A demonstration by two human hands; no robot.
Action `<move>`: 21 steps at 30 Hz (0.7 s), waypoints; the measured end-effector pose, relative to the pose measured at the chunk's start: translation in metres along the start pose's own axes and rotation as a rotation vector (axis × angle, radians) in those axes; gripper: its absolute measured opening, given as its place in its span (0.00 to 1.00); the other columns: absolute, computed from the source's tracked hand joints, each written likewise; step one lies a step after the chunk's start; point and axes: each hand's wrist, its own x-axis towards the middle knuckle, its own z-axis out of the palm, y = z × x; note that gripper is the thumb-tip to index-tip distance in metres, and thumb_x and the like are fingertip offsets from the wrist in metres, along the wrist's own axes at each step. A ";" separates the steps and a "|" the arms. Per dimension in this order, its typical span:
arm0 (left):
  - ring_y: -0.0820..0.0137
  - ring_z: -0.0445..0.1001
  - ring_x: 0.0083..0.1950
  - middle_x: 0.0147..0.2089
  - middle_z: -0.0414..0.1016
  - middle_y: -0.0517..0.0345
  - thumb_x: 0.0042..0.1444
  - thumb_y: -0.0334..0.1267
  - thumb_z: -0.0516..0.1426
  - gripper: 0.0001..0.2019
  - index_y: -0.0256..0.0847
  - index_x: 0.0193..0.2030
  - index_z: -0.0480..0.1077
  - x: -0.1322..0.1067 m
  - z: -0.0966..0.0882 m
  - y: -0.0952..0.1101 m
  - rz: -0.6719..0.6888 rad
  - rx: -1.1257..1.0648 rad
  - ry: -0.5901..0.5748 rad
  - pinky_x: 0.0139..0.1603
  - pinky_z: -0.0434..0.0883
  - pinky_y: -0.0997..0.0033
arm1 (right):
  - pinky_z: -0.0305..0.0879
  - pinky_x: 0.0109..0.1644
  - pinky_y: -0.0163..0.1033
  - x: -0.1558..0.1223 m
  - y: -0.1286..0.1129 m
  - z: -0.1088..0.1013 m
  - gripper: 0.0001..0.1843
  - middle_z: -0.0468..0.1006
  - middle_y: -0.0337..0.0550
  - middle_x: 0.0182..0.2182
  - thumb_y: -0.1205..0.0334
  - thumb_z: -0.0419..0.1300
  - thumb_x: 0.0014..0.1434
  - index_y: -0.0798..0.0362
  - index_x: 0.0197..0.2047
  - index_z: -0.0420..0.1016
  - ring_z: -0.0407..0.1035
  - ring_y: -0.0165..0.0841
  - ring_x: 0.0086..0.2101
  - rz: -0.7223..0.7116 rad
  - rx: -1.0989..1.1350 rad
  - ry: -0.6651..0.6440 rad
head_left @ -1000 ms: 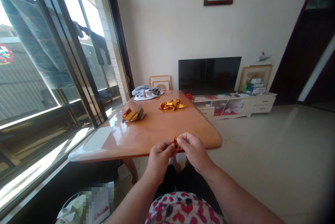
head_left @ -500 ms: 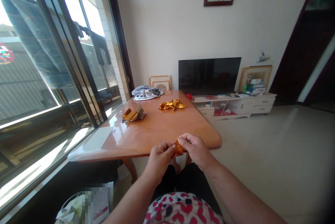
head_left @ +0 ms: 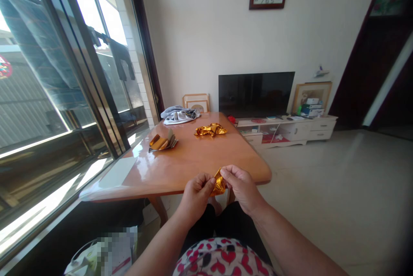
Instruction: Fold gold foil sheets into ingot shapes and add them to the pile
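Note:
Just in front of the table's near edge, a piece of shiny gold foil paper (head_left: 220, 184) is held between my two hands, partly folded. My left hand (head_left: 199, 190) pinches its left side between thumb and fingers. The right side is pinched by my right hand (head_left: 239, 183). On the wooden table (head_left: 193, 166) lies a heap of folded gold foil pieces (head_left: 211, 129), touching one another. Left of that heap sits a loose stack of gold foil sheets (head_left: 163, 141), edges curling up.
Bundled grey and white cloth (head_left: 179, 114) lies at the table's far left corner. Windows (head_left: 106, 73) run along the left. A television (head_left: 256, 94) stands on a low white cabinet (head_left: 298, 131) beyond the table. Bags (head_left: 106, 250) sit low at left.
The foil between my hands has turned and opened a little, showing more of its bright, creased surface. Both hands stay pinched on it. The view has shifted slightly.

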 end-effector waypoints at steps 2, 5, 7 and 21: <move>0.73 0.64 0.30 0.28 0.69 0.60 0.58 0.51 0.62 0.18 0.37 0.30 0.72 -0.001 0.001 0.002 0.006 0.001 0.004 0.33 0.62 0.75 | 0.58 0.33 0.35 0.000 0.000 -0.001 0.19 0.67 0.34 0.23 0.44 0.66 0.57 0.53 0.31 0.74 0.59 0.28 0.26 0.009 -0.005 -0.020; 0.73 0.63 0.30 0.27 0.68 0.60 0.58 0.50 0.62 0.17 0.37 0.29 0.72 -0.003 0.003 0.005 0.015 0.003 0.006 0.33 0.62 0.75 | 0.57 0.32 0.35 0.002 0.002 -0.002 0.19 0.67 0.33 0.23 0.44 0.67 0.56 0.53 0.32 0.74 0.59 0.28 0.26 0.023 -0.012 -0.013; 0.73 0.63 0.30 0.28 0.68 0.60 0.58 0.50 0.62 0.17 0.37 0.29 0.72 -0.004 0.003 0.006 0.022 0.001 0.000 0.33 0.62 0.75 | 0.56 0.31 0.35 0.003 0.005 -0.002 0.20 0.66 0.33 0.22 0.44 0.67 0.55 0.53 0.31 0.74 0.58 0.28 0.26 0.035 0.011 0.012; 0.72 0.67 0.31 0.29 0.73 0.58 0.55 0.52 0.64 0.18 0.37 0.33 0.75 -0.003 0.002 -0.004 -0.053 -0.103 -0.034 0.34 0.64 0.75 | 0.55 0.30 0.35 0.002 0.009 -0.003 0.19 0.67 0.33 0.21 0.46 0.69 0.53 0.53 0.31 0.74 0.57 0.28 0.24 0.056 0.078 0.042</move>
